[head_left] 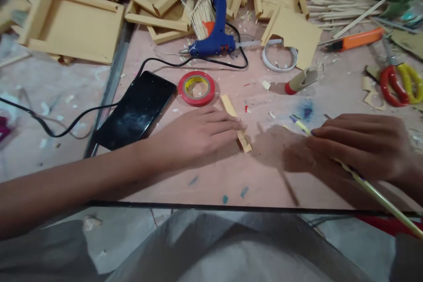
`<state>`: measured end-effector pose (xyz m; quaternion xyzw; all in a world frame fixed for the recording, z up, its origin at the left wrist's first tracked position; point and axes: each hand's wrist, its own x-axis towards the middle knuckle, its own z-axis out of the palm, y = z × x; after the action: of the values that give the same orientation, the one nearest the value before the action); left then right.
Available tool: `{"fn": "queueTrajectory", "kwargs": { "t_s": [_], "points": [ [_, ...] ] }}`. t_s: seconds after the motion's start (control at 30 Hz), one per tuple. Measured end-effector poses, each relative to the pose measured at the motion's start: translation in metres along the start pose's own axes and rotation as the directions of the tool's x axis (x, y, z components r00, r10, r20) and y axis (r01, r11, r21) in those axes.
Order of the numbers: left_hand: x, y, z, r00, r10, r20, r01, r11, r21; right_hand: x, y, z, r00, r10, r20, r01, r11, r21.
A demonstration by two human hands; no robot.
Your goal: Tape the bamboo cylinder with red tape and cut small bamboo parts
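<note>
Head cam: L hand (pixel 205 134) flat, fingers loosely spread on cardboard strip (pixel 228 105); R hand (pixel 363 145) closed round pen (pixel 380 196); red tape roll (pixel 197 102) just beyond L hand, core print illegible

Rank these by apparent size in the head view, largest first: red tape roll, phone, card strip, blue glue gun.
Phone
Blue glue gun, cord excluded
Red tape roll
Card strip, partly covered by left hand

One cardboard strip (pixel 245 142), one glue gun (pixel 214 39), one phone (pixel 142 105) — and two tape rolls (pixel 197 102).
</note>
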<state>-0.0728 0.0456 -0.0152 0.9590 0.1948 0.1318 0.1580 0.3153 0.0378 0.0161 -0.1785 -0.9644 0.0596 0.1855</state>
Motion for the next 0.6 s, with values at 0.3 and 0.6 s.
{"fn": "queueTrajectory", "kwargs": {
  "t_s": [0.3,0.6],
  "points": [
    [0.042,-0.019,-0.025,0.977,-0.110,0.180,0.168,0.922,-0.350,-0.048,0.056,-0.037,0.501,0.863,-0.065,-0.716,0.371,-0.592],
    [0.030,-0.014,-0.021,0.940,-0.317,0.124,0.329,0.757,-0.565,-0.052,0.121,-0.059,0.363,0.915,-0.176,-0.845,0.243,-0.477]
  ]
}}
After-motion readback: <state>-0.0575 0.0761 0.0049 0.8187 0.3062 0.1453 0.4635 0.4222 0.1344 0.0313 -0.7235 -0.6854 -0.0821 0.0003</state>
